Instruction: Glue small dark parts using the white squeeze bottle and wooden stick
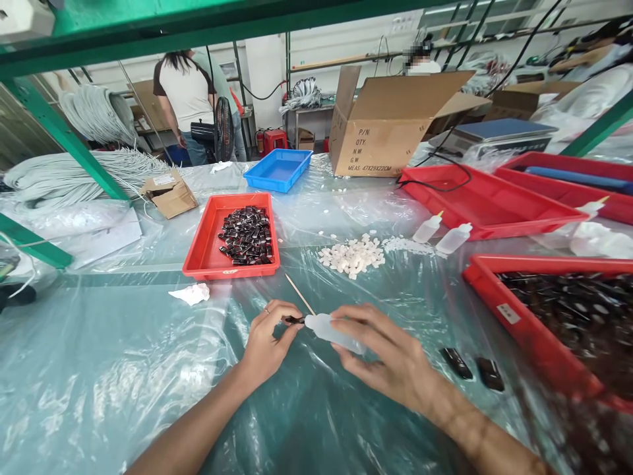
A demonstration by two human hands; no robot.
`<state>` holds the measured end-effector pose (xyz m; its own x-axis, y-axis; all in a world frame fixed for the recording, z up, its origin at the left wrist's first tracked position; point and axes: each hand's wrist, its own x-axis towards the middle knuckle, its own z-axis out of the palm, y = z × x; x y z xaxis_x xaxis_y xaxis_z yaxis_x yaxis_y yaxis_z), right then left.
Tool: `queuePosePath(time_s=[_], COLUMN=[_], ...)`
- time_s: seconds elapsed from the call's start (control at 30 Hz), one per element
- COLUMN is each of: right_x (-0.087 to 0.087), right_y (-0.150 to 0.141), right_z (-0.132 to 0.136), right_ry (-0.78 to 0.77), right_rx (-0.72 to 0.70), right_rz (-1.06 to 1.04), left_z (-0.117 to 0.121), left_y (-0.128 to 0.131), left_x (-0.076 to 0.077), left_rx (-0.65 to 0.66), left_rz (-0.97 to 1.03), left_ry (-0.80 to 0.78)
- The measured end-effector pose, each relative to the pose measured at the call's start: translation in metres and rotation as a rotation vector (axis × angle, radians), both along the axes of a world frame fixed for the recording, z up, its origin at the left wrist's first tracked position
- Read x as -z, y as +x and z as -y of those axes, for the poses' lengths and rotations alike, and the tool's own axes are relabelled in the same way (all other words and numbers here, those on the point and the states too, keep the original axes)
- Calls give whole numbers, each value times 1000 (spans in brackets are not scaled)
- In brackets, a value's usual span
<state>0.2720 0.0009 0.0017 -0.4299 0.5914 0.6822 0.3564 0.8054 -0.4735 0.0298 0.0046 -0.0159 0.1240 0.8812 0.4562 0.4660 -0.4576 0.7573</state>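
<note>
Between the fingertips of my left hand (271,333) is a small black plastic part (293,320), mostly covered by the fingers. My right hand (383,353) grips a translucent white squeeze bottle (329,328), tilted on its side. The bottle's tip points left and meets or nearly meets the black part; I cannot tell which. Just beyond the bottle, a thin wooden stick (299,293) lies on the plastic-covered table. To the right of my right hand lie two black plastic pieces (457,363). Past the hands is a loose pile of small white pieces (353,256).
A red tray (198,254) at centre left holds many black parts; another red tray (482,280) stands at right. Two more squeeze bottles (453,238) lie by the white pieces. Farther back are a blue tray (277,183) and a cardboard box (368,142). Green frame bars (89,152) cross the view.
</note>
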Motion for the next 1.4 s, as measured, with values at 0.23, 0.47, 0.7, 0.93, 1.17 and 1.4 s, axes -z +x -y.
queuePosePath(time_s=[0.23,0.47,0.7,0.93,1.17,1.4], right_x=[1,16,40,51,62,51], right_y=[2,24,13,4,4,14], right_z=[-6,-59,-81,-77,-78,-75], right_ry=[-117,-911,-873,-663,-502,-368], right_rx=[22,-71,-11,89,174,211], right_rz=[-112,-857,-814,-399,-86,79], left_z=[-1,-4,-4,-7,-5,-5], left_y=[-2,-1,0,0,1,-2], left_x=[0,5,5,12,16,11], left_rx=[-14,-43,-40,-54,-33,-63], left_rz=[-16,16,88,268,215,116], left_ry=[-11,-28,-51,-212,-218,-171])
